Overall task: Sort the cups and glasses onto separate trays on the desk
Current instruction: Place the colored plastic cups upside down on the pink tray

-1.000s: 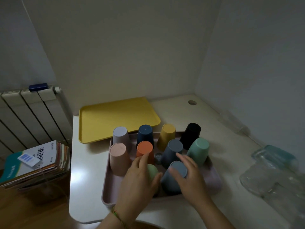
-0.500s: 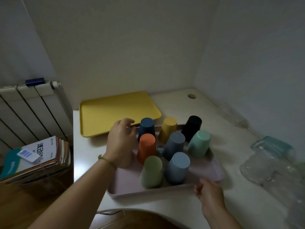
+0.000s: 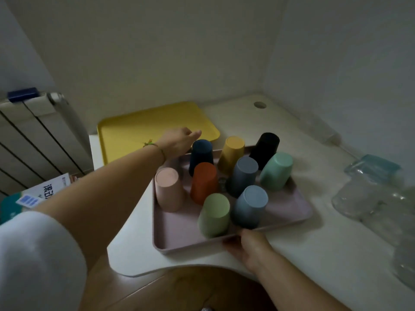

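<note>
The desk (image 3: pixel 292 135) carried two trays: a bare yellow tray (image 3: pixel 134 133) at the back and a pink tray (image 3: pixel 177 234) in front holding nine upturned cups (image 3: pixel 244 176). Clear glasses (image 3: pixel 368 189) lay well apart on the right. The right hand (image 3: pixel 249 244) was clamped on the pink tray's near rim; the left hand (image 3: pixel 179 140) reached flat and unclosed over the yellow tray, beside the navy cup (image 3: pixel 200 154). Steadying that rim firmly should stop the cups toppling. Half a second earlier the left hand had covered the cups at the pink tray's left side; the lilac one was no longer visible.
</note>
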